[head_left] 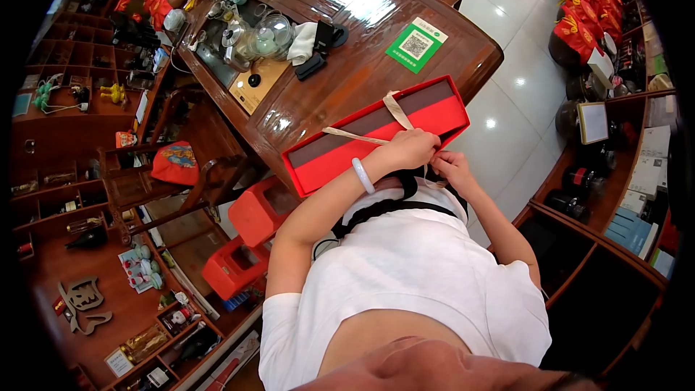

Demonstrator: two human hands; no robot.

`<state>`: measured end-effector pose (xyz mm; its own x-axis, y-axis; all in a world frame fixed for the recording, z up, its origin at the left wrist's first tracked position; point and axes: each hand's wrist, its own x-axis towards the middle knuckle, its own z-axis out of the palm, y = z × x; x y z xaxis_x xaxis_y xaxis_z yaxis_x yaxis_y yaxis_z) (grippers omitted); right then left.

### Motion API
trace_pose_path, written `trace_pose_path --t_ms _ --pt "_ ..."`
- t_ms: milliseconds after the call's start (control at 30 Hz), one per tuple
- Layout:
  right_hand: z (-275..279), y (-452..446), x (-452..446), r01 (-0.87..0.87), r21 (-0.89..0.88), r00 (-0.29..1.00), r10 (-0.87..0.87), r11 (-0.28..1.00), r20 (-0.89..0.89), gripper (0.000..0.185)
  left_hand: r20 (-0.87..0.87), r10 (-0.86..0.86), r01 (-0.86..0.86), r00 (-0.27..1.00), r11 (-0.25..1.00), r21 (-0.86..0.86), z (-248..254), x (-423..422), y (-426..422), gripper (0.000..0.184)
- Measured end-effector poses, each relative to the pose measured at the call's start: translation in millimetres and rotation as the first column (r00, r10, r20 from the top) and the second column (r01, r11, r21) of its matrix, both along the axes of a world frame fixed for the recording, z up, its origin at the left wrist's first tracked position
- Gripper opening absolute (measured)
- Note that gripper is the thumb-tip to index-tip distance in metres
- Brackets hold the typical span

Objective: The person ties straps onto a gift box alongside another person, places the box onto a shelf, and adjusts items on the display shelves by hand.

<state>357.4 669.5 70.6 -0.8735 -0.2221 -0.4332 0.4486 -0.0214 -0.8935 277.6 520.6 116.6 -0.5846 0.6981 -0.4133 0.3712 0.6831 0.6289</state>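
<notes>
"What's the biggest thing there?"

"A polished brown wooden table, shiny enough to throw back the light at its far side."

"And the box?"

"The long red box is at the table's near edge, set on a slant, its right end farther off than its left. It's open on top, narrow and straight-sided, with a bright red rim. Inside, a dark grey-brown band runs along the far side and a plain red one along the near side; the right end falls into shadow."

"Anything beside it?"

"A green and white card with a printed code, lying flat just beyond the box."

"Where are the hands?"

"Close together at the box's near right side. The left hand reaches over the rim, the right hand is just beside it, and both pinch a beige ribbon."

"How does the ribbon lie?"

"One strip crosses the far rim; a thinner end points left over the box."

"Anything smaller?"

"A pale bangle on the left wrist."
</notes>
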Motion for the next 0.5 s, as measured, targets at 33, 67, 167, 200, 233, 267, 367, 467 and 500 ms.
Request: trace_pose_path --t_ms 33,67,167,200,233,267,367,467,500 --pt "0.9 -0.1 -0.4 -0.003 -0.005 1.0 0.003 1.0 0.001 0.019 0.018 0.008 -0.008 1.0 1.0 0.001 1.0 -0.4 0.3 0.025" --pt "2.1 0.5 -0.5 -0.017 -0.008 1.0 0.017 1.0 0.0 0.019 0.036 0.015 -0.015 0.999 1.0 0.003 2.0 -0.4 0.6 0.024" --pt "8.4 3.2 -0.4 -0.026 -0.064 0.999 0.028 0.998 0.042 0.023 0.05 0.034 -0.033 0.998 0.999 -0.01 4.2 0.3 1.5 0.022" --pt "10.8 4.2 -0.5 -0.018 -0.115 0.996 0.028 0.993 0.084 0.026 0.051 0.033 -0.033 0.998 0.999 -0.011 4.2 0.9 0.7 0.022" --pt "12.9 6.1 -1.2 -0.016 -0.116 0.996 0.026 0.993 0.085 0.026 0.03 0.032 -0.032 0.999 0.999 0.007 4.3 1.6 -0.9 0.021" --pt "14.6 8.9 -2.4 -0.034 -0.131 0.991 0.05 0.991 0.127 0.029 0.011 0.03 -0.03 0.999 0.999 0.026 4.3 1.9 -1.8 0.02" --pt "22.2 3.8 -5.5 0.007 -0.132 0.982 0.018 0.991 0.186 0.032 0.042 0.056 -0.059 0.998 0.996 0.072 4.0 3.6 -2.4 0.018" --pt "19.3 2.4 -6.6 0.045 -0.103 0.985 -0.026 0.994 0.173 0.034 0.024 0.087 -0.089 0.996 0.991 0.101 4.0 5.8 -4.0 0.017" --pt "17.2 2.7 -6.6 0.033 -0.089 0.989 -0.019 0.995 0.146 0.037 0.024 0.087 -0.089 0.996 0.991 0.1 4.5 6.6 -5.1 0.017"
